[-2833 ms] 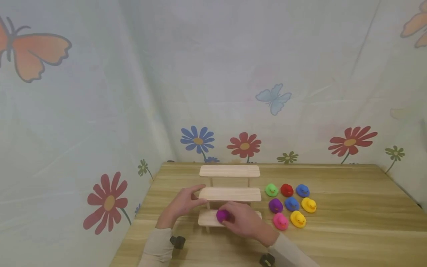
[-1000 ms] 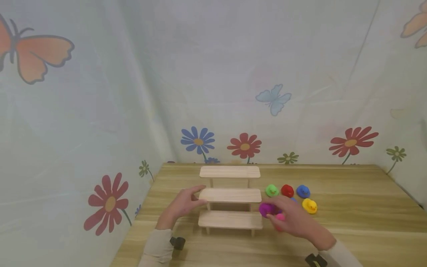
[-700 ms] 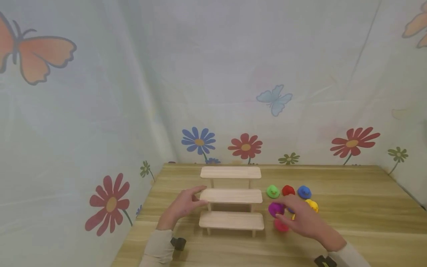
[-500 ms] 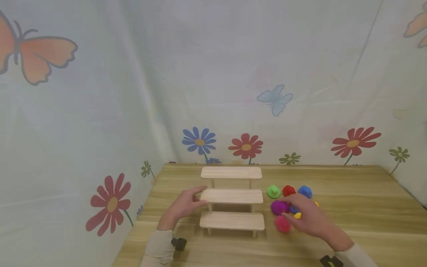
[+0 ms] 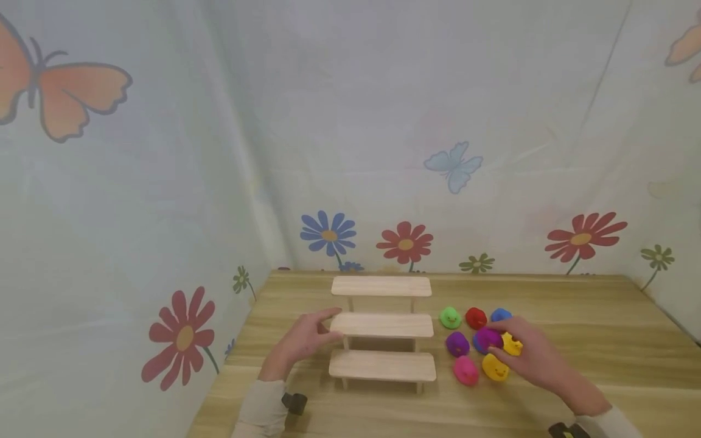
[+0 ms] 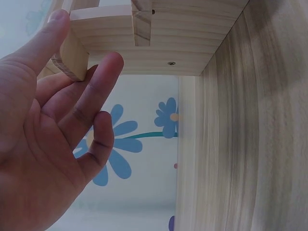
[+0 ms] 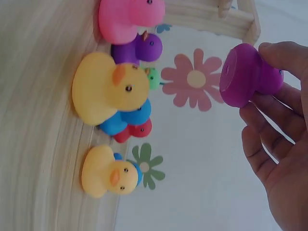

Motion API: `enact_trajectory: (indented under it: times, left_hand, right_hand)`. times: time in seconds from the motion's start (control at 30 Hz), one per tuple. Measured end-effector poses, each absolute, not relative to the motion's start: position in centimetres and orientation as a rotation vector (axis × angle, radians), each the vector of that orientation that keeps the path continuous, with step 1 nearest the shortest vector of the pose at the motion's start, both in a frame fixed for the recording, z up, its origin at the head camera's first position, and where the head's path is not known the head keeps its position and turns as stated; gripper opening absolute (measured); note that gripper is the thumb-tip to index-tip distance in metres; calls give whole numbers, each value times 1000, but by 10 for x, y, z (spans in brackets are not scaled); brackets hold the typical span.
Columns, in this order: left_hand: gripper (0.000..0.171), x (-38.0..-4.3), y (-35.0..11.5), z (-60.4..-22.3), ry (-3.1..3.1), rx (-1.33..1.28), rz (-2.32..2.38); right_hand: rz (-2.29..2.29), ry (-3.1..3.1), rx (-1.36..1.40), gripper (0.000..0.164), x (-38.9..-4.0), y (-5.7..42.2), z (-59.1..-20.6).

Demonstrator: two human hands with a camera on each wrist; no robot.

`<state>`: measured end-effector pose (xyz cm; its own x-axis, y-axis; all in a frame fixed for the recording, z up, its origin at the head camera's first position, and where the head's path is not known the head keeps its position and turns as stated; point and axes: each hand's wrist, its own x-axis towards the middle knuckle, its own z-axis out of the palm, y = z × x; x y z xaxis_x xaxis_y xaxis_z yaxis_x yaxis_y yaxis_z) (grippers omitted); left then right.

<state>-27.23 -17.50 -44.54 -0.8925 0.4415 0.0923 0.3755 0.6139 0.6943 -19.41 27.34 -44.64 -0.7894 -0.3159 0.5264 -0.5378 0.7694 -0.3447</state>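
A three-tier wooden shelf (image 5: 383, 325) stands on the table, its tiers bare. My left hand (image 5: 306, 336) holds the left end of the middle tier, thumb and fingers around the board (image 6: 72, 55) in the left wrist view. My right hand (image 5: 531, 358) pinches a magenta rubber duck (image 5: 489, 339) by thumb and fingers. In the right wrist view that duck (image 7: 243, 77) hangs in the air with its flat base turned outward. Beneath it, a blue duck is partly hidden in the head view. Around lie a purple duck (image 5: 457, 344), a pink duck (image 5: 466, 370) and a yellow duck (image 5: 495, 367).
Farther back sit a green duck (image 5: 450, 317), a red duck (image 5: 476, 318) and another blue duck (image 5: 501, 314). A second yellow duck (image 5: 512, 345) is partly behind my right hand. Bare wooden table (image 5: 602, 340) extends to the right. A flower-printed curtain (image 5: 350, 121) hangs behind.
My right hand has carried the magenta duck from the lowest tier rightward, over the purple duck, to above the middle of the duck group. My left hand has stayed at the shelf.
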Motion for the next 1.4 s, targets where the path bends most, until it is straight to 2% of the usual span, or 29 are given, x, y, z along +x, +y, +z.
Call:
enact_trajectory:
  times: [0.53, 0.97, 1.4]
  left_hand:
    - [65, -272, -174, -445, 2761, 691, 1135]
    - [64, -272, -174, -446, 2782, 690, 1113]
    - [63, -272, -173, -445, 2779, 684, 1114]
  right_hand:
    - [603, -2478, 633, 38, -196, 308, -454]
    - [630, -2490, 619, 43, -193, 320, -459]
    - [669, -2651, 500, 35, -190, 334, -465]
